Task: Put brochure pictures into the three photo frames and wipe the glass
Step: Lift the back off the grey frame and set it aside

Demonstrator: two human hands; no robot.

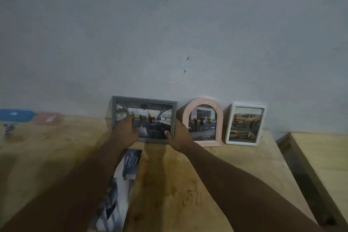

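Three photo frames stand against the wall on a wooden table (pixel 235 165), each with a picture inside. The grey rectangular frame (pixel 145 100) is on the left. My left hand (pixel 125 131) lies over its lower left glass and edge. My right hand (pixel 178 134) grips its lower right corner, thumb on the front. A pink arched frame (pixel 204 103) stands in the middle, and a white frame (pixel 263 124) is on the right. A brochure (pixel 120 181) lies on the table under my left forearm.
A blue box (pixel 16 115) and a red box (pixel 48 118) sit at the far left by the wall, with a small dark object (pixel 8 128) in front of them. A second wooden surface (pixel 323 158) lies beyond a gap to the right.
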